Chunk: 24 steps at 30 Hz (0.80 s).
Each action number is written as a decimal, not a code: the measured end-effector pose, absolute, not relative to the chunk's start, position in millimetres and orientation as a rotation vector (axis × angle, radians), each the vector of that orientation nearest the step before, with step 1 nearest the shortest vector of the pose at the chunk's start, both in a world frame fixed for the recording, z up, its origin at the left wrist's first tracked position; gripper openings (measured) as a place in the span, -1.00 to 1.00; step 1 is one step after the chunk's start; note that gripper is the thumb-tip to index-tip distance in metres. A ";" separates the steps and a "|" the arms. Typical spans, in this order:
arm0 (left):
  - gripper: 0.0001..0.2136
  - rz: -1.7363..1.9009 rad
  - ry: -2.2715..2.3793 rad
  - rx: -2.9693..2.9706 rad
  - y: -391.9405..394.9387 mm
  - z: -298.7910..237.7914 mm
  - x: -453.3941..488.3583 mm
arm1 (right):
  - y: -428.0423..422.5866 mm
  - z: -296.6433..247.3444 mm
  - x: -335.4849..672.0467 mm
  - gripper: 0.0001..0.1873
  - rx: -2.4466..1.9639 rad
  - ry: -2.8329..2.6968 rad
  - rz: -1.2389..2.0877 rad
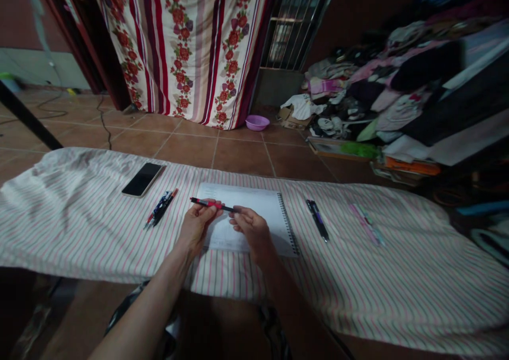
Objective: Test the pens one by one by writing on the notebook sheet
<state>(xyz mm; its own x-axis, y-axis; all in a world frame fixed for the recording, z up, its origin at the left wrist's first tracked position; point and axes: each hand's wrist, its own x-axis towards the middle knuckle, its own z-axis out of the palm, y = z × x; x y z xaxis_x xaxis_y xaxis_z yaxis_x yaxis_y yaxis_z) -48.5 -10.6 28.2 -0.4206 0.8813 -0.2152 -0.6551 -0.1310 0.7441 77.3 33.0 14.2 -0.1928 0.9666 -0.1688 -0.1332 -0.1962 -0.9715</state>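
Observation:
A red and black pen (210, 203) is held level above a spiral notebook (262, 206) that lies on the striped cloth. My left hand (196, 219) grips the pen's red part between thumb and fingers. At the pen's black right end, my right hand (251, 226) pinches with thumb and fingertips. The notebook's page is pale, with its wire binding on the right side; my hands hide part of it. To the left lies a small bunch of pens (161, 209). On the right are dark pens (317, 220) and some pink and pale pens (368, 224).
A phone (143, 180) rests at the back left of the striped cloth (358, 291). Beyond are a tiled floor (234, 153), a floral curtain (183, 47), a purple basin (257, 122) and a large heap of clothes (382, 84) at the right.

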 end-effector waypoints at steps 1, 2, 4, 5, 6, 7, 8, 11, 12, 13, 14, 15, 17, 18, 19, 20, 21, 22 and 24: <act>-0.85 1.767 0.967 0.333 -10.4 28.0 -47.5 | 33.3 14.9 78.1 -0.65 -1.137 -1.110 1.554; -0.86 1.763 0.963 0.329 -10.2 27.8 -46.7 | 33.7 15.5 78.7 -0.66 -1.139 -1.092 1.558; -0.87 1.756 0.962 0.314 -9.8 27.5 -45.7 | 34.4 16.7 79.6 -0.68 -1.141 -1.066 1.560; -0.87 1.754 0.959 0.307 -9.7 27.4 -45.3 | 34.7 17.3 80.1 -0.69 -1.140 -1.059 1.559; -0.87 1.750 0.955 0.300 -9.7 27.3 -44.8 | 34.9 18.0 80.5 -0.69 -1.140 -1.053 1.557; -0.86 1.744 0.950 0.291 -9.9 27.2 -44.3 | 35.1 18.7 80.9 -0.70 -1.142 -1.047 1.556; -0.86 1.737 0.944 0.276 -10.1 27.2 -43.8 | 35.2 19.4 81.3 -0.70 -1.143 -1.040 1.556; -0.85 1.717 0.927 0.213 -10.9 27.8 -42.0 | 35.3 21.5 81.9 -0.68 -1.136 -1.018 1.559; -0.85 1.713 0.925 0.191 -11.0 28.3 -41.4 | 35.3 22.3 81.8 -0.68 -1.127 -1.013 1.560; -0.85 1.711 0.925 0.170 -11.0 29.0 -40.9 | 35.2 23.0 81.7 -0.67 -1.118 -1.009 1.565; -0.85 1.709 0.925 0.153 -10.9 29.7 -40.4 | 35.1 23.8 81.5 -0.66 -1.111 -1.003 1.573; -0.85 1.708 0.926 0.138 -10.7 30.4 -40.0 | 34.8 24.7 81.3 -0.65 -1.103 -0.996 1.584; -0.84 1.707 0.921 0.124 -10.5 31.6 -39.2 | 34.0 26.5 81.1 -0.65 -1.079 -0.972 1.615; -0.85 1.704 0.915 0.125 -10.5 32.0 -38.8 | 33.4 27.3 81.1 -0.65 -1.062 -0.953 1.628; -0.85 1.697 0.911 0.132 -10.6 32.2 -38.4 | 32.9 28.0 81.3 -0.66 -1.045 -0.931 1.638; -0.86 1.687 0.911 0.143 -10.8 32.3 -37.9 | 32.5 28.4 81.5 -0.68 -1.033 -0.907 1.642; -0.87 1.674 0.919 0.157 -11.1 32.1 -37.3 | 32.4 28.7 82.0 -0.68 -1.029 -0.882 1.644; -0.87 1.659 0.932 0.173 -11.4 31.9 -36.7 | 32.5 28.8 82.5 -0.68 -1.035 -0.858 1.642; -0.86 1.626 0.965 0.209 -12.1 31.5 -35.2 | 33.3 28.9 84.2 -0.68 -1.062 -0.817 1.637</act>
<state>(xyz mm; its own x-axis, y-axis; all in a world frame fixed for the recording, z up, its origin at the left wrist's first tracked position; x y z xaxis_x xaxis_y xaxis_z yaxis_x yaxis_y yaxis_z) -35.2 -12.1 31.5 -0.3093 0.8819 -0.3556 -0.7343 0.0161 0.6787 84.2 33.3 28.9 -0.1351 0.9564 -0.2591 -0.3678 -0.2912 -0.8831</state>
